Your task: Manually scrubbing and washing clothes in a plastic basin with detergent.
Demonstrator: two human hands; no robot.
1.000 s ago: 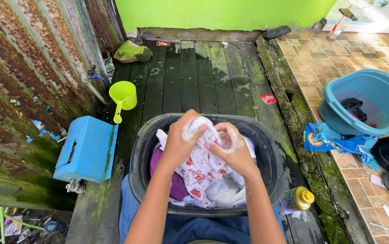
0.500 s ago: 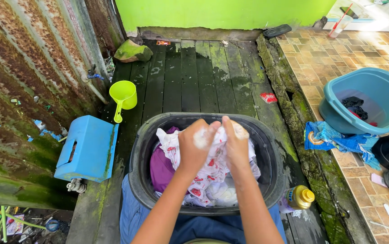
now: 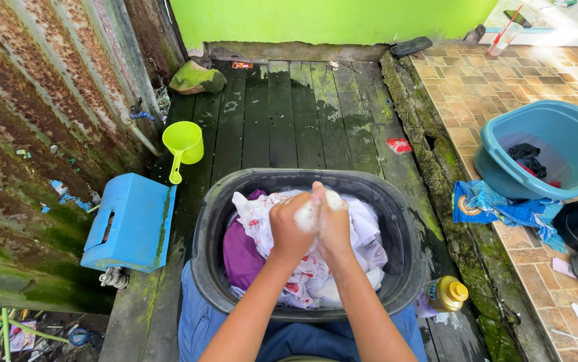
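- Over the black tub (image 3: 208, 221), centre of the view: left hand (image 3: 290, 228) and right hand (image 3: 334, 224), fists pressed knuckle to knuckle, suds between them. Each grip is closed tight on a bunched fold of the white patterned cloth (image 3: 369, 234), the two held together so that fabric rubs on fabric.
- White patterned cloth: the gathered part lifted just above the heap, the rest trailing down into the tub, so that drips fall back inside.
- Purple garment (image 3: 242, 255): lies in the tub's left side, under and beside the white cloth, not held.
- Black tub: rests on the dark wooden planks (image 3: 289, 121), tight against the person's knees, within easy reach of both arms.
- Green scoop (image 3: 183, 144): stands on the planks just beyond the tub's left rim, near the tap on the rusty wall.
- Blue stool (image 3: 131, 224): beside the tub at left, touching nothing held.
- Yellow-capped bottle (image 3: 446, 293): upright at the tub's right rim, close to the right arm.
- Blue basin (image 3: 570, 141): well apart on the tiled floor at right, tilted, dark clothing inside; a blue cloth (image 3: 503, 208) lies crumpled against its base.
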